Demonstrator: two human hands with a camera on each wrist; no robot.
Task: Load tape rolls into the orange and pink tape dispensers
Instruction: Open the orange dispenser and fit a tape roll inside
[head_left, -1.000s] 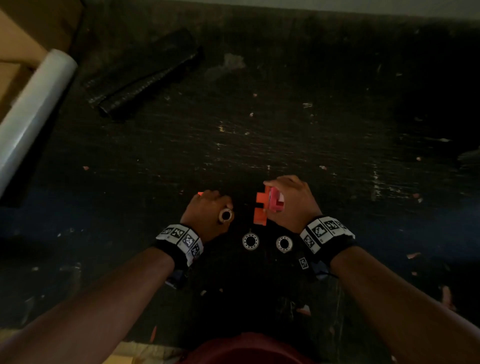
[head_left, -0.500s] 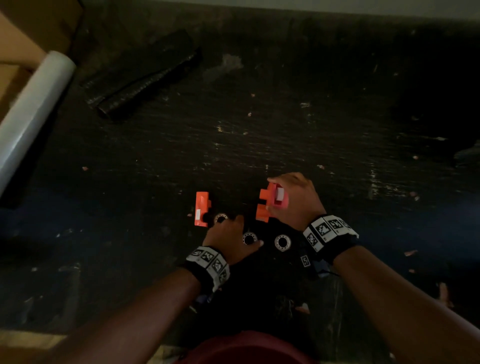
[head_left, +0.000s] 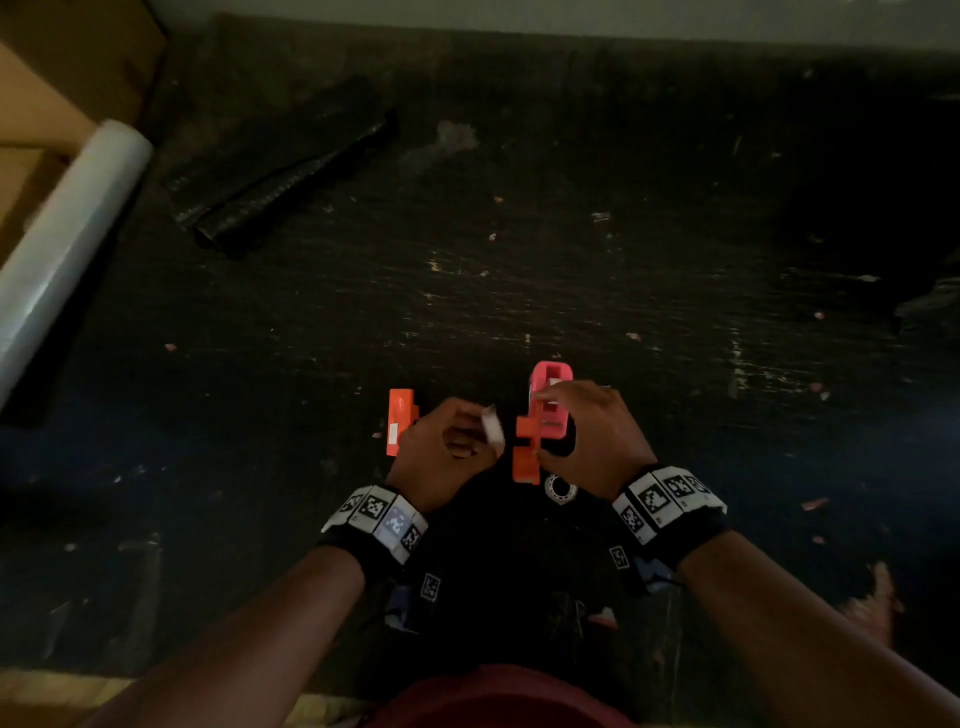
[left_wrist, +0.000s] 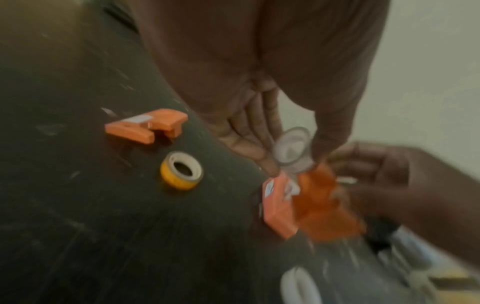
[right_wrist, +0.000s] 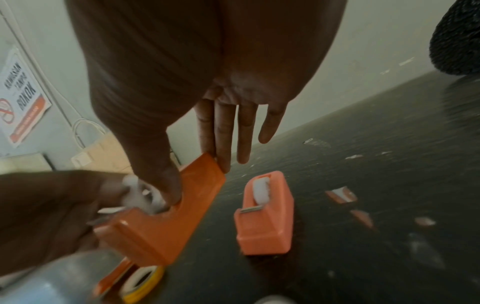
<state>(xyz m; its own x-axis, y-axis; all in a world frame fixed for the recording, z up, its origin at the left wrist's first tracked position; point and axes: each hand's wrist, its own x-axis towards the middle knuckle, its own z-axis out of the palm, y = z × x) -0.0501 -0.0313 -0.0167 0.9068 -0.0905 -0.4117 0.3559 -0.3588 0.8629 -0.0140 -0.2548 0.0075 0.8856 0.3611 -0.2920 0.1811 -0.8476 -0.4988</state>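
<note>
My right hand (head_left: 587, 441) grips an orange tape dispenser (head_left: 526, 449) by thumb and fingers, just above the dark table (head_left: 519, 270). Close on its left, my left hand (head_left: 449, 441) pinches a small clear tape roll (left_wrist: 293, 149) right at the dispenser's (right_wrist: 161, 218) open top. A pink dispenser (right_wrist: 265, 216) with a white roll in it stands on the table just beyond my right hand. Another orange dispenser part (head_left: 401, 421) lies to the left with a yellow tape roll (left_wrist: 181, 170) beside it. One more roll (head_left: 560, 488) lies by my right wrist.
A long white film roll (head_left: 67, 244) and cardboard boxes (head_left: 47, 83) sit at the far left. A black rolled sheet (head_left: 280, 161) lies at the back left. Small paper scraps (right_wrist: 340, 194) dot the table on the right.
My left hand set down the orange part and yellow roll on the left, took a clear roll from the table and brought it up against the orange dispenser in my right hand.
</note>
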